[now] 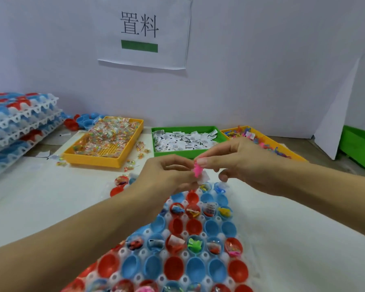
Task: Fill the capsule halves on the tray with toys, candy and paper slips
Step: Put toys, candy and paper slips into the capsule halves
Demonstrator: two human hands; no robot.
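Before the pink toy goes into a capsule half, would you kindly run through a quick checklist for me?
1. Pink toy pinched by right hand: ok.
2. Paper slip with the toy, at left hand: ok.
3. Candy in hand: cannot tell.
4. Empty halves on tray, e.g. a blue half: ok.
5. Slip bin stocked: ok.

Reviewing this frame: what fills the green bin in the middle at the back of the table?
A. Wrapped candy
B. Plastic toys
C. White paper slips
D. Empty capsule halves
C: the green bin holds a heap of white paper slips, while the wrapped candy lies in the yellow bin to its left.
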